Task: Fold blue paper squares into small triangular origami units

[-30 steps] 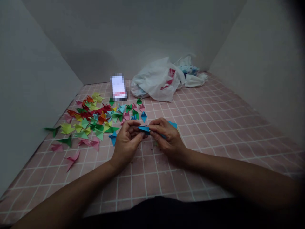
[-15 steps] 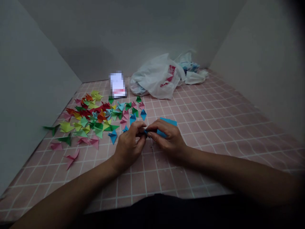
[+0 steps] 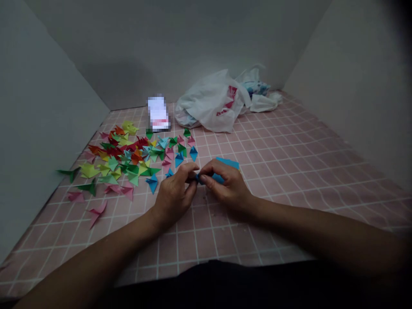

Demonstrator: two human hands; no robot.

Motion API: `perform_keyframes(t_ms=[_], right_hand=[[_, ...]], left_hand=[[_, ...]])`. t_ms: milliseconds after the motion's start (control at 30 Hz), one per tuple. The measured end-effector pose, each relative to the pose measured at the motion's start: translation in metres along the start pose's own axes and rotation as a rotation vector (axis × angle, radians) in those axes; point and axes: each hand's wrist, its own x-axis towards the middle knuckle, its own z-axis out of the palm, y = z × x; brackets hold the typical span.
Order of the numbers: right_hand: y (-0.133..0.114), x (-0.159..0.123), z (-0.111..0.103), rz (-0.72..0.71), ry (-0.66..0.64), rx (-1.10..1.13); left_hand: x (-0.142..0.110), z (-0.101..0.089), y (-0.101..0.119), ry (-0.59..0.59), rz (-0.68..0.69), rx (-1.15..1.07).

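Between my two hands is a small folded piece of blue paper [image 3: 198, 177], mostly covered by my fingers. My left hand [image 3: 176, 189] pinches its left side with thumb and forefinger. From the right, my right hand [image 3: 227, 182] is closed on it too, fingertips nearly touching those of the left. Partly behind my right hand lies flat blue paper [image 3: 228, 162]. Just left of my left hand rests a blue folded paper crane [image 3: 152, 183], and other blue cranes [image 3: 193, 153] sit beyond my fingers.
A heap of many-coloured paper cranes [image 3: 132, 170] spreads over the left of the pink checked tablecloth [image 3: 289, 171]. Behind it a lit phone [image 3: 158, 113] leans upright. White plastic bags [image 3: 209, 103] lie at the back. Pale walls [image 3: 193, 38] enclose the table.
Both hands stay in nearly the same place. The fingers have shifted slightly around the folded blue paper; the cranes and bags have not moved.
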Motion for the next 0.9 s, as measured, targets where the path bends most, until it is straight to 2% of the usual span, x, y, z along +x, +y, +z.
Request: perform_keyframes(t_ms=[333,467,733,900], right_hand=[[0.0013,-0.0029,0.0037,-0.031,-0.045,-0.019],[-0.0003,-0.0036,0.0044,0.003,-0.043,0.001],[-0.0031,-0.0028,0.0028,0.064,-0.035,0.033],[-0.0019,-0.0033,0.0032,0.043,-0.011,0.072]], left_hand=[[0.0007,-0.0004,-0.0029,-0.010,-0.029,0.023],[0.0002,-0.0003,-0.0028,-0.021,-0.042,0.022],[-0.0016,-0.0001,-0.0014,-0.038,0.005,0.063],[-0.0013,0.0001,-0.0008,-0.028,0.019,0.063]])
